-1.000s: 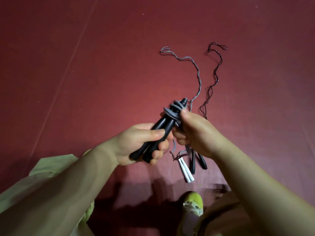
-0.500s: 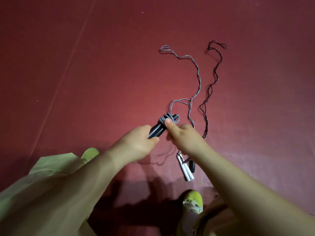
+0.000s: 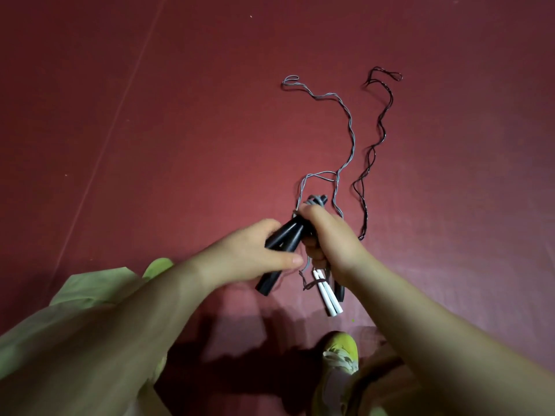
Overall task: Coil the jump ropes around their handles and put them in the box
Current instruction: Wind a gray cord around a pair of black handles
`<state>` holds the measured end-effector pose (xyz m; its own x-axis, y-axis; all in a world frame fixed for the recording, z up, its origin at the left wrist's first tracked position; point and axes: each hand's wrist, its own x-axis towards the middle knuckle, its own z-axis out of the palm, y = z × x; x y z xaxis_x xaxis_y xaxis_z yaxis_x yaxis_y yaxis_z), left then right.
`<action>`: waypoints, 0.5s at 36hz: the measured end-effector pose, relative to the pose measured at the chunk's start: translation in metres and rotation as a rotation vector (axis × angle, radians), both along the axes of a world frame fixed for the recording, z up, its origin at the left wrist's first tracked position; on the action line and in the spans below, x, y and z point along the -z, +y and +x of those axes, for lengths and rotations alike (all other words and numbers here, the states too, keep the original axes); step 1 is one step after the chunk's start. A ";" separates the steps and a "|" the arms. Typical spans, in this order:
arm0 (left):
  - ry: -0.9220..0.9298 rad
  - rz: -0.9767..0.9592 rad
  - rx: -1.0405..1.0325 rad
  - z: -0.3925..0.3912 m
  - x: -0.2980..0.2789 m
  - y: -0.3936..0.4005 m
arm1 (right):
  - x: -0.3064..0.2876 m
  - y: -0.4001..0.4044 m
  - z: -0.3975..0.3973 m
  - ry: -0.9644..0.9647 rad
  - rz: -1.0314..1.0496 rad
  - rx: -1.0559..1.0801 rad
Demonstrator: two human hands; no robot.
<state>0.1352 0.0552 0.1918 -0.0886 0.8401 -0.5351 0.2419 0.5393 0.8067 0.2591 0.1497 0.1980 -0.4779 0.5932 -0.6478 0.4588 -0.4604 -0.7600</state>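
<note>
My left hand (image 3: 252,253) grips a pair of black jump-rope handles (image 3: 282,244), side by side and pointing up to the right. Grey rope (image 3: 350,127) is coiled a few turns around their upper ends and trails off across the floor. My right hand (image 3: 327,235) grips that rope beside the coil, thumb near the wraps. Below my right hand, a pair of white handles (image 3: 329,298) lies on the floor, with another black handle (image 3: 341,292) partly hidden next to them. A dark rope (image 3: 375,145) snakes away to the upper right. No box is in view.
The floor is a dark red mat (image 3: 150,130) with a seam line running diagonally at the left. My yellow-green shoes (image 3: 342,349) and pale green trouser legs (image 3: 75,310) fill the bottom of the view.
The black handles have tilted so that their lower ends show below my left hand. My right hand has closed in over the coil. The loose grey rope has shifted slightly.
</note>
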 end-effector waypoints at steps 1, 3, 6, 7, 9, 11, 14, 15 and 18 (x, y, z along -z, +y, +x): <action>-0.232 -0.017 -0.076 -0.001 -0.002 0.000 | 0.000 0.001 0.000 0.060 -0.016 0.014; -0.639 -0.104 -0.137 -0.004 -0.007 -0.001 | -0.001 0.003 0.001 0.194 -0.043 0.032; -1.145 -0.173 0.017 -0.007 -0.009 -0.005 | -0.003 0.004 0.004 0.361 -0.059 -0.007; -1.273 -0.167 0.066 -0.005 -0.007 -0.006 | -0.004 0.004 0.004 0.398 -0.069 -0.016; -1.369 -0.162 0.114 -0.001 -0.005 -0.008 | -0.005 0.004 0.005 0.425 -0.072 -0.029; -1.392 -0.170 0.105 0.001 -0.004 -0.009 | -0.003 0.006 0.005 0.418 -0.034 -0.084; -1.329 -0.196 0.013 0.000 -0.008 -0.006 | -0.002 0.010 0.006 0.386 -0.013 -0.167; -1.254 -0.207 -0.028 -0.001 -0.010 -0.005 | -0.002 0.012 0.007 0.373 -0.017 -0.169; -0.947 -0.201 -0.095 0.000 -0.016 -0.002 | -0.001 0.014 0.008 0.351 -0.022 -0.128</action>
<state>0.1355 0.0529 0.2078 0.3894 0.7370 -0.5525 -0.5119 0.6718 0.5354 0.2668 0.1633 0.1992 -0.7426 0.5020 -0.4434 0.2274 -0.4336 -0.8719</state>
